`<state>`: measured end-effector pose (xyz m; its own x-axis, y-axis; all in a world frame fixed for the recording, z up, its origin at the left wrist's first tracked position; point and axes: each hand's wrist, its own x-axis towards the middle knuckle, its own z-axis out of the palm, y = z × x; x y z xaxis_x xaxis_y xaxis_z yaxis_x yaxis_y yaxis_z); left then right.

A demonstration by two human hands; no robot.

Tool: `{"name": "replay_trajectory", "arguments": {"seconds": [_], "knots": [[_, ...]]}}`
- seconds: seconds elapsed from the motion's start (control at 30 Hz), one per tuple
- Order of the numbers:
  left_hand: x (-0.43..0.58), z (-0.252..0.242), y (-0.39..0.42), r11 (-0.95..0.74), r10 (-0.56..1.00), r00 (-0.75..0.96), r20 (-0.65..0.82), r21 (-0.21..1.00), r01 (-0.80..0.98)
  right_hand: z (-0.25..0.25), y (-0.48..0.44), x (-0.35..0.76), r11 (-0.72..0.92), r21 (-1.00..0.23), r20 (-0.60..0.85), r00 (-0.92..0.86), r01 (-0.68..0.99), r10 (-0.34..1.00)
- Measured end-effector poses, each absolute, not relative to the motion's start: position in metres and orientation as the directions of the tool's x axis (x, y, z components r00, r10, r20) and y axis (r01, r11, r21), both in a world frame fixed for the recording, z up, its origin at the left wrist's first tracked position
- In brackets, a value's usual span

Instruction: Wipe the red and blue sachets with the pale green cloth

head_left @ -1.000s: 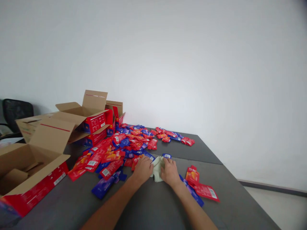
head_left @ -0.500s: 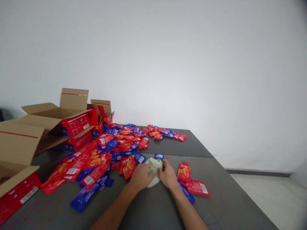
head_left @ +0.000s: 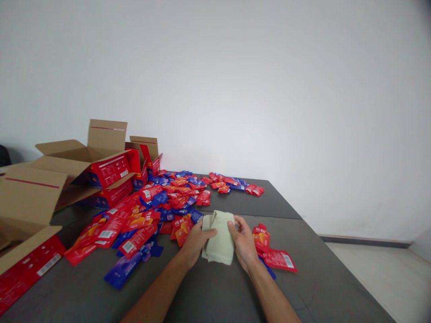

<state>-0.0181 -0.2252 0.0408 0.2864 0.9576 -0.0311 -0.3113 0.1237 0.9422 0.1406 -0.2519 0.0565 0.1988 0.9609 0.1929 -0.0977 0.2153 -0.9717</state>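
Note:
A pale green cloth [head_left: 220,237], folded over in layers, is held up between my two hands above the dark table. My left hand [head_left: 196,242] pinches its left edge, thumb across the front. On the other side, my right hand [head_left: 243,242] grips the upper right edge, with the thumb in front and the fingers behind. Just left of the cloth lies a red pouch with an orange picture [head_left: 182,229], part of a heap. Close to my right wrist rest a red pouch with a barcode [head_left: 279,260] and another red pouch [head_left: 261,237], partly over a blue one.
A large heap of red and blue pouches [head_left: 175,193] spreads over the left of the dark table [head_left: 215,296]. Open cardboard boxes [head_left: 109,172] stand along the left side. A smaller pile of pouches [head_left: 232,183] lies near the white wall [head_left: 269,89].
The cloth, crumpled on the table before, is now lifted and spread flatter between my hands. Both hands have turned to hold its side edges. The view has shifted slightly.

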Motion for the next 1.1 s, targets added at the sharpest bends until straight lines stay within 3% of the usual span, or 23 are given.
{"name": "replay_trajectory", "arguments": {"seconds": [0.13,0.23,0.33,0.43,0.53,0.63,0.7,0.8,0.87,0.97,1.1], "knots": [[-0.019,0.042,-0.223,0.134,0.990,0.093,-0.108,0.925,-0.356,0.048,-0.250,0.142,0.118,-0.993,0.113,0.263,-0.003,0.958],[-0.023,0.045,-0.221,0.066,0.998,0.032,-0.058,0.922,-0.380,0.047,-0.254,0.149,0.182,-0.962,0.212,0.137,0.202,0.968],[-0.029,0.046,-0.219,0.035,0.996,0.087,-0.010,0.957,-0.288,0.049,-0.261,0.158,0.342,-0.805,0.323,-0.124,0.484,0.938],[-0.034,0.044,-0.218,0.076,0.986,0.165,-0.034,0.963,-0.257,0.051,-0.264,0.163,0.405,-0.702,0.287,-0.288,0.586,0.914],[-0.036,0.042,-0.219,0.095,0.959,0.284,-0.013,0.956,-0.277,0.050,-0.264,0.164,0.383,-0.694,0.282,-0.259,0.610,0.924],[-0.036,0.044,-0.223,0.000,0.935,0.351,0.040,0.994,-0.112,0.050,-0.263,0.163,0.336,-0.707,0.298,-0.169,0.622,0.939],[-0.036,0.047,-0.226,-0.139,0.937,0.335,0.099,0.986,0.096,0.051,-0.262,0.163,0.324,-0.740,0.301,-0.141,0.589,0.943],[-0.036,0.050,-0.229,-0.296,0.948,0.233,0.216,0.867,0.400,0.056,-0.262,0.162,0.302,-0.835,0.289,-0.099,0.460,0.952],[-0.036,0.050,-0.228,-0.315,0.947,0.203,0.247,0.833,0.455,0.061,-0.262,0.160,0.251,-0.913,0.250,-0.046,0.320,0.967],[-0.033,0.049,-0.225,-0.224,0.942,0.303,0.142,0.941,0.255,0.068,-0.265,0.152,0.168,-0.985,0.169,0.017,0.044,0.986],[-0.024,0.046,-0.227,-0.078,0.947,0.311,0.083,0.997,-0.028,0.072,-0.269,0.140,0.101,-0.955,0.085,0.071,-0.279,0.994]]}}
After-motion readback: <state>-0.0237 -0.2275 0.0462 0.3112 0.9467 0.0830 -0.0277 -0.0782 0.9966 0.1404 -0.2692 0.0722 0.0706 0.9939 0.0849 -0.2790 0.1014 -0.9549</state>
